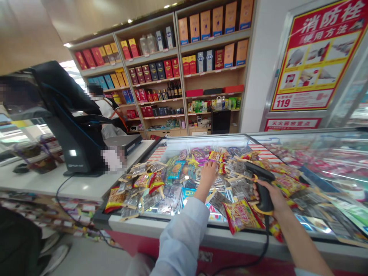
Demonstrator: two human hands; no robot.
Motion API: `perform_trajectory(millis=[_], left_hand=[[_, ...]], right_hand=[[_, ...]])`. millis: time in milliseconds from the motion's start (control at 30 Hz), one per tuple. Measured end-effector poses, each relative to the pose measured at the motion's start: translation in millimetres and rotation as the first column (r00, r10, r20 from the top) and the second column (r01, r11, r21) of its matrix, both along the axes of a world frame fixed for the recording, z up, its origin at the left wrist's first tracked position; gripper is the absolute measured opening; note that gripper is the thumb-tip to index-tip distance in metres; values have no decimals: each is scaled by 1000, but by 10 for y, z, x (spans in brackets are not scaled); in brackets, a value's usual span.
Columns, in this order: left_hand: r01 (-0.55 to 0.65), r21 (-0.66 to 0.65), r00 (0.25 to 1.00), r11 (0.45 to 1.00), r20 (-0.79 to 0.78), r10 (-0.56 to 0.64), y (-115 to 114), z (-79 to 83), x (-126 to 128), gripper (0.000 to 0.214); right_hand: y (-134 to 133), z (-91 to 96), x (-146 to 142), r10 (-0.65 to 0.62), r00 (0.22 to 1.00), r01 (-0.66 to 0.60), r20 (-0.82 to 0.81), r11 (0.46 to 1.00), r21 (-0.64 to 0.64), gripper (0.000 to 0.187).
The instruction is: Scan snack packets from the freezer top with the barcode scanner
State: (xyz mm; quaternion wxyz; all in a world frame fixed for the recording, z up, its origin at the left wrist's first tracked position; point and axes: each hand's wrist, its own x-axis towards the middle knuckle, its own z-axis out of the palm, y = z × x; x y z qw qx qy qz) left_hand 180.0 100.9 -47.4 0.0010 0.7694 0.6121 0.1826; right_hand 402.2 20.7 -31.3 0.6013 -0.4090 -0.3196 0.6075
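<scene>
My left hand (209, 174), in a pale blue sleeve, reaches into a chest freezer (161, 224) and rests among many snack packets. A yellow packet (215, 156) lies just beyond its fingertips. My right hand (271, 197) grips the handle of a black and yellow barcode scanner (263, 188), which points to the left over the packets. A red and yellow snack bag (241, 216) lies near the freezer's front rim, below the scanner. The scanner's black cord (253, 260) hangs down over the front of the freezer.
A white counter (80, 186) on the left holds a black checkout terminal (77, 145). Beyond it stands a person (107, 111) in a white top. Wooden shelves (161, 76) of boxed liquor fill the back wall. A red and yellow fire hydrant sign (316, 57) hangs at right.
</scene>
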Motion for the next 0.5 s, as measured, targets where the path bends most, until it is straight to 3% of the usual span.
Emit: perform_trajectory(millis=[333, 500], left_hand=[[-53, 23, 998, 998, 22, 52, -31, 73, -61, 51], [-62, 14, 991, 998, 118, 60, -30, 94, -99, 44]], right_hand=[[22, -70, 32, -2, 1000, 2, -21, 1000, 7, 24], [10, -35, 13, -7, 1000, 7, -6, 1000, 15, 22]])
